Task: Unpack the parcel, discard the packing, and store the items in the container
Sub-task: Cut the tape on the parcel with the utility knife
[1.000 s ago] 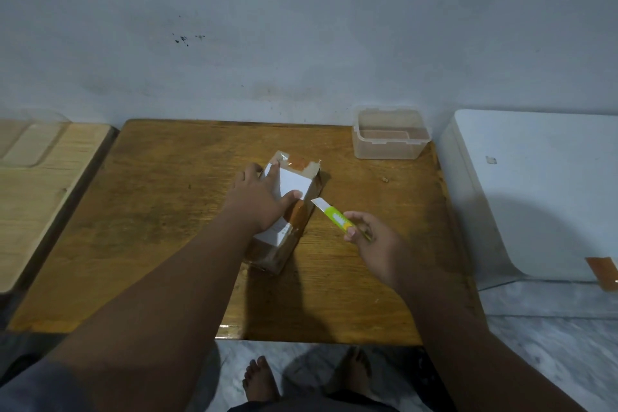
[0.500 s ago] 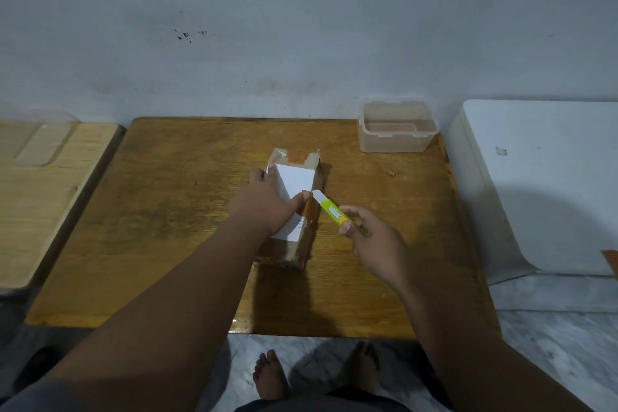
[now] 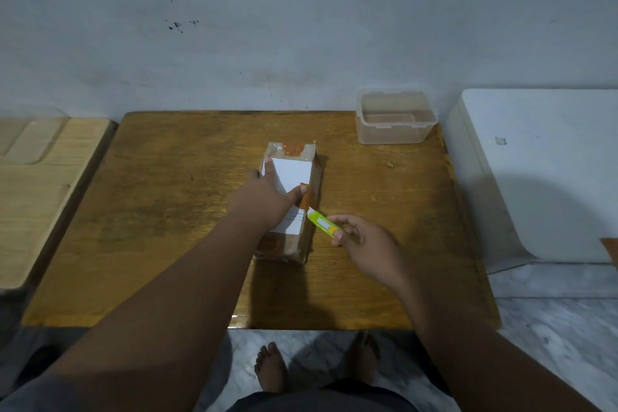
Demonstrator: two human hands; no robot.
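A brown taped parcel [image 3: 296, 157] with a white label lies in the middle of the wooden table [image 3: 167, 211]. My left hand [image 3: 267, 197] lies across the parcel's top, fingers over its left edge and thumb on the label, holding it down. My right hand [image 3: 364, 241] pinches a green and yellow box cutter [image 3: 322, 223]; its tip touches the parcel's right side by the brown tape. A clear plastic container [image 3: 394, 117] stands open at the table's back right corner, with nothing seen inside.
A white appliance-like box [image 3: 541, 170] stands right of the table. A lighter wooden surface [image 3: 40, 184] adjoins on the left. The wall runs close behind. My bare feet [image 3: 271, 368] show on the marble floor below the table's front edge.
The cutter's tip has moved along the parcel's right side toward me, from near the top to about mid-length. My left hand stayed on the parcel.
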